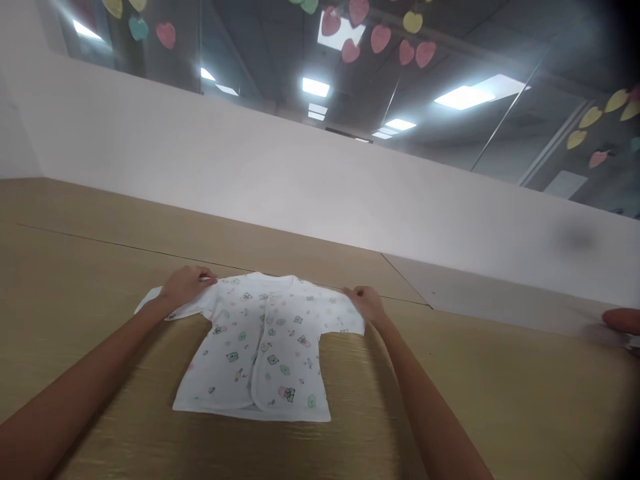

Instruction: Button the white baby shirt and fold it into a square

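Note:
A white baby shirt (280,340) with small green, pink and grey prints lies face up and spread out on the tan table, its collar away from me and its front closed down the middle. My left hand (189,285) is closed on the top of the left sleeve near the shoulder, the cuff end showing past the wrist. On the other side, my right hand (366,301) pinches the upper edge of the right sleeve near its end. Some of the fingertips of both hands are hidden.
The tan tabletop (475,393) has seams near its back and meets a low white wall (280,167). Above the wall is glass with paper hearts (381,39). Part of another person's hand (621,321) shows at the right edge.

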Motion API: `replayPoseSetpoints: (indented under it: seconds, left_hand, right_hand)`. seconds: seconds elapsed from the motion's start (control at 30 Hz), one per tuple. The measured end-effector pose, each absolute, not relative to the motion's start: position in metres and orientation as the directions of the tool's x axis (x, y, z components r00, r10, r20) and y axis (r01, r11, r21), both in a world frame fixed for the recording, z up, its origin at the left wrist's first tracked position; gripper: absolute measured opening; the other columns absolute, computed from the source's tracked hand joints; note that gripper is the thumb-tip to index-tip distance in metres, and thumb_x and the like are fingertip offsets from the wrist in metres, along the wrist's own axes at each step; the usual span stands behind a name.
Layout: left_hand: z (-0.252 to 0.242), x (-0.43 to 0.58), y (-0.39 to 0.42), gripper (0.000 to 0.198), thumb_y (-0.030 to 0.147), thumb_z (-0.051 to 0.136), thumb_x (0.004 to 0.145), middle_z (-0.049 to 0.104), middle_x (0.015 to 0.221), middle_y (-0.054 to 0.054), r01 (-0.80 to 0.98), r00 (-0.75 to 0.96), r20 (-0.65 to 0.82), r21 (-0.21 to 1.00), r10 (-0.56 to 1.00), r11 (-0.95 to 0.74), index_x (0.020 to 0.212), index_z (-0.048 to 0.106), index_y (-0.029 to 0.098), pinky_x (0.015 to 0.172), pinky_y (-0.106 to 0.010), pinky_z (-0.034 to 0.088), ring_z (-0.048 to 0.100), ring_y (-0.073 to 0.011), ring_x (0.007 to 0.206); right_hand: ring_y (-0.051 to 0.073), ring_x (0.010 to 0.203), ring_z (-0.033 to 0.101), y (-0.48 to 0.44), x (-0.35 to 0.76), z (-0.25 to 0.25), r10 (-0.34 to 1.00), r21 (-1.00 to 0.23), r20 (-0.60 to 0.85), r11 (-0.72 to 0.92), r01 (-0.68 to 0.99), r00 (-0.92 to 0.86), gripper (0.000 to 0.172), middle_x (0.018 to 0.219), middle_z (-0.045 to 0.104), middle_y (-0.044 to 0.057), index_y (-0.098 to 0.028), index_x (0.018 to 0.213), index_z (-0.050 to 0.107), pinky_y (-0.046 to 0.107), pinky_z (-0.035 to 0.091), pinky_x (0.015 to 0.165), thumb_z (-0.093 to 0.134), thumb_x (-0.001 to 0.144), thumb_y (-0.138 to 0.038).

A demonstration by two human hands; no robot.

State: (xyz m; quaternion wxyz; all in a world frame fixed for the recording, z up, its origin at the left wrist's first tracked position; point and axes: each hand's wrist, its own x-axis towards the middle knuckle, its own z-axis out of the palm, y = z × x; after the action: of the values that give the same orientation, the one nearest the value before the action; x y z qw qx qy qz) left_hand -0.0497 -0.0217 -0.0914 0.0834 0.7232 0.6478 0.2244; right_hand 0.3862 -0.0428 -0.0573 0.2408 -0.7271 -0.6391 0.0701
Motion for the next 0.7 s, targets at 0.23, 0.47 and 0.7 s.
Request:
replayPoseSetpoints:
  seconds: [0.23, 0.47, 0.7]
  left_hand:
    - [-0.095, -0.009, -0.029, 0.025, 0.026, 0.044, 0.077, 0.068, 0.090, -0.006, 0.921, 0.158, 0.345, 0.285, 0.925, -0.264, 0.081, 0.068, 0.020, 0.075, -0.027, 0.038, 0.057, -0.0228, 0.088]
    - [-0.110, 0.083, -0.045, 0.025, 0.029, 0.043, 0.078, 0.065, 0.078, -0.007, 0.863, 0.172, 0.195, 0.442, 0.965, -0.244, 0.074, 0.065, 0.017, 0.062, -0.027, 0.036, 0.057, -0.0201, 0.075]
    - [-0.131, 0.090, -0.038, 0.022, 0.030, 0.047, 0.079, 0.066, 0.081, -0.004, 0.751, 0.115, 0.212, 0.621, 0.970, -0.225, 0.085, 0.063, 0.018, 0.066, -0.026, 0.037, 0.057, -0.0167, 0.075]
  right_hand:
    - [0.024, 0.087, 0.057, -0.052, 0.373, -0.070, 0.855, 0.089, 0.485, -0.258, 0.962, 0.184, 0.030, 0.087, 0.062, 0.017, -0.009, 0.087, 0.064, 0.032, 0.035, 0.074, 0.037, 0.088, -0.022]
    - [0.018, 0.082, 0.055, -0.069, 0.251, -0.095, 0.938, -0.306, 0.346, 0.085, 0.948, 0.028, 0.017, 0.087, 0.063, 0.009, -0.015, 0.083, 0.064, 0.026, 0.035, 0.070, 0.048, 0.081, -0.019]
    - [0.018, 0.085, 0.053, -0.060, 0.213, -0.123, 0.924, -0.473, 0.369, 0.097, 0.876, 0.097, 0.022, 0.088, 0.063, 0.008, -0.016, 0.090, 0.065, 0.026, 0.034, 0.073, 0.045, 0.082, -0.014]
